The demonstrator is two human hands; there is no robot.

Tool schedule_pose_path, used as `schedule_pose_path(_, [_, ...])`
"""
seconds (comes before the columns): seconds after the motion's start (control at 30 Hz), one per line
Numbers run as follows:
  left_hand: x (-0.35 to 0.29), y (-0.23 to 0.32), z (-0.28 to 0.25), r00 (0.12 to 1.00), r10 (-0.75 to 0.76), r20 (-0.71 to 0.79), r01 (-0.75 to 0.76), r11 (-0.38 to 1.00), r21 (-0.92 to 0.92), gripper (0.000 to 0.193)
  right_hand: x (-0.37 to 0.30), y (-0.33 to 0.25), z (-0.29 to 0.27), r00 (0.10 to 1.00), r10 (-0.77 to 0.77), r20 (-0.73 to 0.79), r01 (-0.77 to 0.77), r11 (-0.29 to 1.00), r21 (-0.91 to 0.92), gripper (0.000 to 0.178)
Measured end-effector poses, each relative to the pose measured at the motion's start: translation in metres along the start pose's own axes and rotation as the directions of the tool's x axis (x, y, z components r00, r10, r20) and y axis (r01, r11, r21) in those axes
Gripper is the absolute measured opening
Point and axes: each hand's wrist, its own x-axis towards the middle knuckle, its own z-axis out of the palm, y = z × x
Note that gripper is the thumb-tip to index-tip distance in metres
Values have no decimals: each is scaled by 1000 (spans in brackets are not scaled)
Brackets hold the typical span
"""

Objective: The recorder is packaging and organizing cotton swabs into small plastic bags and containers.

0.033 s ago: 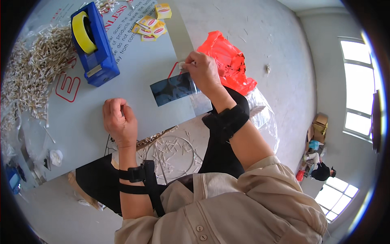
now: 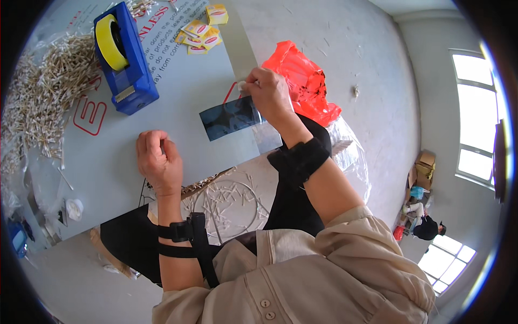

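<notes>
Dark-blue sheet (image 2: 225, 120) flat on grey worktop (image 2: 189, 154), near the right hand (image 2: 268, 90), which curls at a small white thing (image 2: 241, 86), left hand (image 2: 159, 161) well apart, loosely curled, both grips unclear, blue tape dispenser (image 2: 139, 93), cotton swabs (image 2: 43, 81) beyond

Windows (image 2: 476, 105) glow white; walls (image 2: 434, 102) are pale; floor (image 2: 386, 102) grey.

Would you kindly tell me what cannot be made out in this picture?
Head view:
Left hand: its own curl hides whether it holds anything.
White bit at the right hand: too small to identify.
Distant person: too small to tell what they are doing.
</notes>
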Motion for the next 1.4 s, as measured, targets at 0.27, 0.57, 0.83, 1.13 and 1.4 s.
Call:
schedule_pose_path(0.27, [2,4,3,1000,-18,4,18,1000,-14,18,38,7,3,989,-125,-78,123,992,-40,9])
schedule_pose_path(0.57, [3,42,-9,950,-156,270,228,938,-260,17,-69,-15,-44,860,317,400,-502,386,774,25])
schedule_pose_path(0.83, [-6,101,30,873,300,384,-146,913,-381,25,-131,-17,-37,840,-3,542,-502,-383,776,45])
schedule_pose_path(1.13, [82,81,92,935,11,354,95,955,-281,25,-126,43,-34,717,676,171,-323,105,940,12])
schedule_pose_path(1.4, [89,77,116,906,220,362,-140,962,-234,35,-128,50,-21,580,558,593,-564,-251,787,11])
